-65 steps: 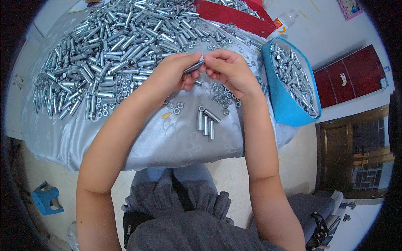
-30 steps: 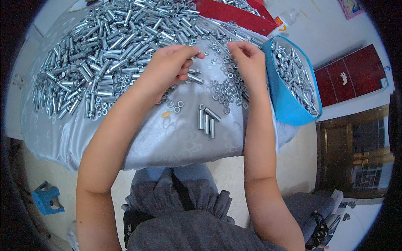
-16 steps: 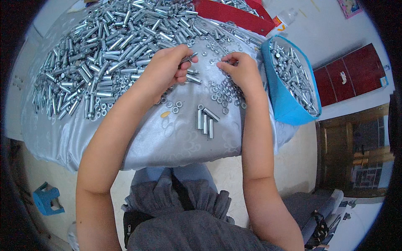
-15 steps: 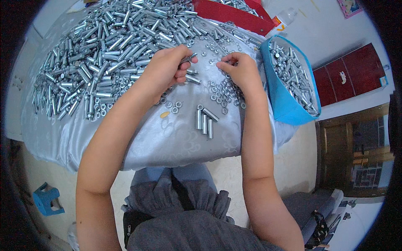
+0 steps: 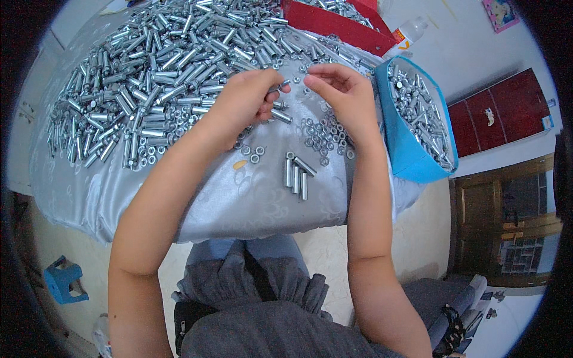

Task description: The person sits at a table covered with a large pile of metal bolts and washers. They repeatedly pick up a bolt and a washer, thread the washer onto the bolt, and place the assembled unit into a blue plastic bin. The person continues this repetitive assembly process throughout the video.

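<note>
Hands meeting over loose hardware on the counter

The left hand (image 5: 242, 104) pinches a small metal sleeve (image 5: 283, 85) in nearly closed fingers; the right hand (image 5: 343, 95) has curled fingertips, whether around a nut I cannot tell. It looks like a fitting step, calling for fine alignment. Loose nuts (image 5: 325, 134), four finished pieces (image 5: 296, 175), a silver cloth (image 5: 239, 197) and a blue bin (image 5: 412, 149) surround them.

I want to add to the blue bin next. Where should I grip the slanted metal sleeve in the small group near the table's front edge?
Take the slanted sleeve around its middle, fingers on its two long sides, coming from above. It lies flat on the grey cloth, its upper end close to the three upright-lying sleeves; its lower right end looks freer, so a pinch nearer that end probably avoids nudging them.
</note>
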Demonstrator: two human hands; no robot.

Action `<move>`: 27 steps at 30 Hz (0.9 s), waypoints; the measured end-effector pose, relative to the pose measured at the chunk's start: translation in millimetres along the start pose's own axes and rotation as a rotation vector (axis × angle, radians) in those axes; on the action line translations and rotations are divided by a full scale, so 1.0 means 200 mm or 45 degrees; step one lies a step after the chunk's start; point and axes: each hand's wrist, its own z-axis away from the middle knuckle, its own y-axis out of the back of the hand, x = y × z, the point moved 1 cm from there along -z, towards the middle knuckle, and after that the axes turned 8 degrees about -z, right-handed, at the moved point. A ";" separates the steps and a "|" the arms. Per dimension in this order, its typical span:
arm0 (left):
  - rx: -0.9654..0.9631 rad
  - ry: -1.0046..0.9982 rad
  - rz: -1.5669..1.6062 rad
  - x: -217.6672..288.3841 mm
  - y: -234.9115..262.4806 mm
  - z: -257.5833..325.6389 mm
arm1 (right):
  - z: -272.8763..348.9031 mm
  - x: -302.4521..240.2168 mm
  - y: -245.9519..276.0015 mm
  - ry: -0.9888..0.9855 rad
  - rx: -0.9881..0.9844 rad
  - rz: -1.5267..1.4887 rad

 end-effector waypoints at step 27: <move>0.263 -0.160 -0.263 -0.05 0.00 -0.03 | 0.03 0.05 -0.07 0.033 -0.145 -0.015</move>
